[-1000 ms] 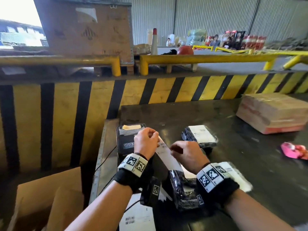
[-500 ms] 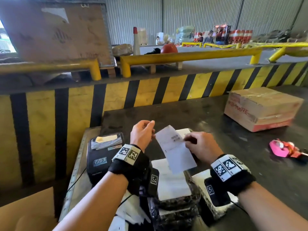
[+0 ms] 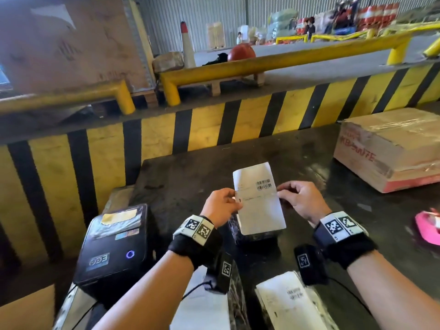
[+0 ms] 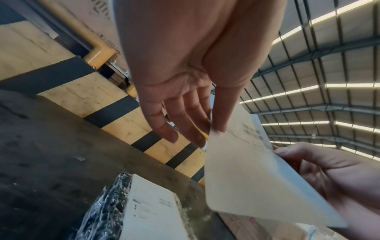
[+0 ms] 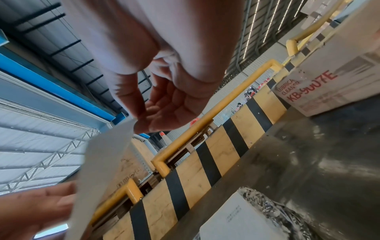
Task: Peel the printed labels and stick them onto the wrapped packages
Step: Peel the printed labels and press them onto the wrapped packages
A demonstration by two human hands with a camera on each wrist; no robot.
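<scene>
A white printed label hangs in the air between both hands, over the dark table. My left hand pinches its left edge with thumb and forefinger, the other fingers straight. My right hand pinches the right edge. Under the label lies a black wrapped package, mostly hidden by it; it carries a white label. Two more wrapped packages with labels lie nearer me. The black label printer stands at the left.
A taped cardboard box stands at the table's far right, a pink object near the right edge. A yellow-and-black striped barrier closes off the back. An open carton sits low at the left.
The label has come away from the printer and has moved right and up, now held flat between both hands. My head has tilted, so the printer sits lower left.
</scene>
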